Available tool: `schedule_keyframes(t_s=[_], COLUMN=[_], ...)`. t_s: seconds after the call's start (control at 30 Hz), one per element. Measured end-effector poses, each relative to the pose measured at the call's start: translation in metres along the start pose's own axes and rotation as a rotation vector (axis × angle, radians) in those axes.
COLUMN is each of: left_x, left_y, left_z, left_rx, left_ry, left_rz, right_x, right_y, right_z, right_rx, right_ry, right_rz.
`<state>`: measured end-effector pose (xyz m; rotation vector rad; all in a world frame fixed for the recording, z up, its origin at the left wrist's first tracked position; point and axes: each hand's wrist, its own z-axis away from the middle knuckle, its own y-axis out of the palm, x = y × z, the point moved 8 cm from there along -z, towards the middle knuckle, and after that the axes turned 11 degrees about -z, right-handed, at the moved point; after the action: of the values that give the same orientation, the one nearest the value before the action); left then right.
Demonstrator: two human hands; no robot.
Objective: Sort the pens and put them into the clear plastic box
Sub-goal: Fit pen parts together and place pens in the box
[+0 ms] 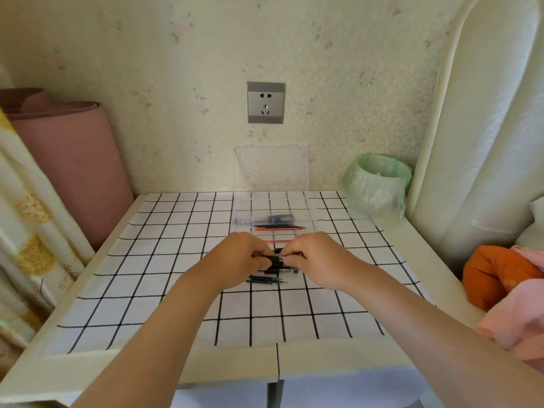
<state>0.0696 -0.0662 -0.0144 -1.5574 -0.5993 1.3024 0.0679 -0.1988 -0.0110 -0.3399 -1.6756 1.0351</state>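
Now, with your left hand [241,257] and right hand [316,254] both pinching the black pens [276,258] just in front of the clear plastic box [297,204], square their ends and keep them level before lifting them over its near wall.

Two hands [240,256] [319,256], one clear plastic box [282,203], one wall socket [265,102], one bin [375,184]; pens [266,279] perhaps ten, several partly hidden.
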Motion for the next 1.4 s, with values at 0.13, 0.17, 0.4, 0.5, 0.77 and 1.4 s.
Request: schedule_keyframes(t_s=[0.13, 0.17, 0.4, 0.5, 0.77, 1.4], left_x=[0.006, 0.005, -0.001, 0.002, 0.038, 0.047], left_y=[-0.005, -0.007, -0.008, -0.023, -0.029, 0.003], left_z=[0.006, 0.007, 0.003, 0.003, 0.004, -0.013], left_rx=[-0.063, -0.093, -0.137, -0.327, -0.477, -0.289], left_ry=[-0.001, 0.01, 0.037, 0.046, -0.022, -0.002], left_rz=[0.057, 0.082, -0.054, -0.24, -0.281, -0.295], right_x=[0.0, -0.001, 0.01, 0.002, -0.036, -0.059], right_y=[0.007, 0.007, 0.002, -0.017, -0.049, -0.014], right_z=[0.003, 0.003, 0.001, -0.01, -0.05, -0.112], right_rx=[-0.034, -0.048, -0.004, -0.12, -0.464, -0.234], right_ry=[0.024, 0.038, 0.028, 0.029, 0.069, 0.228], right_rz=[-0.101, -0.128, -0.005, -0.013, 0.026, 0.343])
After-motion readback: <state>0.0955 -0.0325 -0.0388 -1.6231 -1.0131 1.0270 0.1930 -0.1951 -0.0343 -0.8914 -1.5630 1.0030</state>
